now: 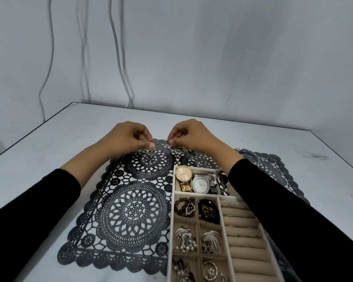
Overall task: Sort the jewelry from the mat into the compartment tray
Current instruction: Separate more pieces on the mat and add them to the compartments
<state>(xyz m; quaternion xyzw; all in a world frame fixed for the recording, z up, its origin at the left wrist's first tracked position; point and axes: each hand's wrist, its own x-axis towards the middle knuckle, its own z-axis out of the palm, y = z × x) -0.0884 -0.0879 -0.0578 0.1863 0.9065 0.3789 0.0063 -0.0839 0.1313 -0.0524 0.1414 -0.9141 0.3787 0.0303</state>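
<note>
A black lace mat (130, 212) covers the table's middle. The beige compartment tray (172, 222) lies on its right half, holding several watches (200, 183) at the far end, bead bracelets, brooches and earrings in small cells, and ring rolls (243, 237) on the right. At the mat's far edge my left hand (126, 137) pinches a small ring (151, 141), with more small rings (148, 152) lying just below it. My right hand (192, 135) pinches a small jewelry piece (168, 141). A chain-like piece (189, 150) lies under my right hand.
The table (293, 143) is pale grey marble with its back edge near a grey wall. Cables (118, 64) hang down the wall behind. A clear object (251, 154) sits at the mat's far right corner, partly hidden by my right sleeve.
</note>
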